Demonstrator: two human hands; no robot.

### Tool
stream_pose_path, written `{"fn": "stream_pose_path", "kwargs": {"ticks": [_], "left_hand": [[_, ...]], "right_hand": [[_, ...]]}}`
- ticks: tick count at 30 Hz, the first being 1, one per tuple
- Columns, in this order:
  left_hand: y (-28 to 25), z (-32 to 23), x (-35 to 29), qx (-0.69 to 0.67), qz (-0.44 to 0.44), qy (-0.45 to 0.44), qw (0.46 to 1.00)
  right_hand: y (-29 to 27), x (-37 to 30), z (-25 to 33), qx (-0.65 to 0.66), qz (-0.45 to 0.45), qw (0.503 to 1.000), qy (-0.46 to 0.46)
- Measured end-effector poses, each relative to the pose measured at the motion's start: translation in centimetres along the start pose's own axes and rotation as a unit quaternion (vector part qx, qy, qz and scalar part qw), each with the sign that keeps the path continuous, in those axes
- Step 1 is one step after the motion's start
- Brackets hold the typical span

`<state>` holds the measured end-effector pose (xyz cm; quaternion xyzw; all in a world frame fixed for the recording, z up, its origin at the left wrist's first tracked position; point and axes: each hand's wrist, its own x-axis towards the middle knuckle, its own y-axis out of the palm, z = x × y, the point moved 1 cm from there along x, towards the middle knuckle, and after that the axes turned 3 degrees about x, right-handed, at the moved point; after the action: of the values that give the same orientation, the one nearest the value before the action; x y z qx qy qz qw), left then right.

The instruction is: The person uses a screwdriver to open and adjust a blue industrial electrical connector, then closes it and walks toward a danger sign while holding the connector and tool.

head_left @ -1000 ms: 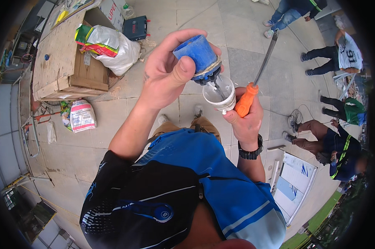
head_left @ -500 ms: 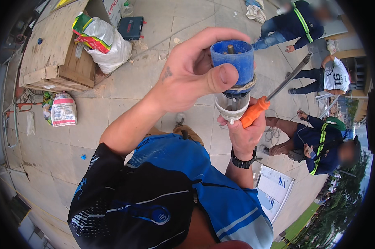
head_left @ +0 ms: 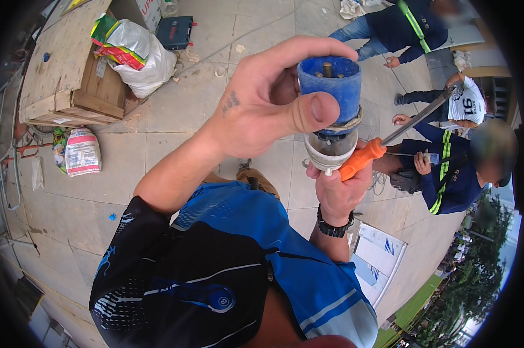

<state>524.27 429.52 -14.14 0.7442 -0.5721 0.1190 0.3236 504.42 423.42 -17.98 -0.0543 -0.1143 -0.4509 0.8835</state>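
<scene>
My left hand (head_left: 256, 110) wraps around the blue shell of an industrial plug (head_left: 344, 100), with metal pins showing inside its open top end. A cord-like ring circles the plug's lower edge. Below it sits a whitish, partly see-through rear housing (head_left: 331, 152), and dark inner parts show between the two. My right hand (head_left: 342, 194) holds this housing from beneath. The same hand clasps the orange handle of a screwdriver (head_left: 363, 159), whose metal shaft slants up to the right, away from the plug. Some of my right fingers are hidden behind the housing and handle.
Three people stand to the right, one of them close behind the screwdriver shaft (head_left: 418, 118). At the upper left are a wooden crate (head_left: 59, 75), a white sack (head_left: 149, 69) and a dark tool case (head_left: 175, 32). A whitish panel (head_left: 378, 258) lies at lower right.
The plug and rear housing have shifted slightly right and tilted a little, still in both hands. The screwdriver has swung with its tip farther right and lower. A person at right has come closer.
</scene>
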Motion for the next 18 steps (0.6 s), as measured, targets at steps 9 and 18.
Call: {"fn": "stream_pose_path", "kwargs": {"ticks": [9, 18], "left_hand": [[2.4, -0.9, -0.6, -0.011, 0.017, -0.011, 1.000], [3.1, -1.2, -0.9, -0.008, 0.026, -0.025, 0.999]], "right_hand": [[-1.3, -1.4, 1.6, 0.031, 0.006, 0.999, -0.007], [-1.7, -1.6, 2.6, 0.036, 0.014, 0.999, -0.005]]}}
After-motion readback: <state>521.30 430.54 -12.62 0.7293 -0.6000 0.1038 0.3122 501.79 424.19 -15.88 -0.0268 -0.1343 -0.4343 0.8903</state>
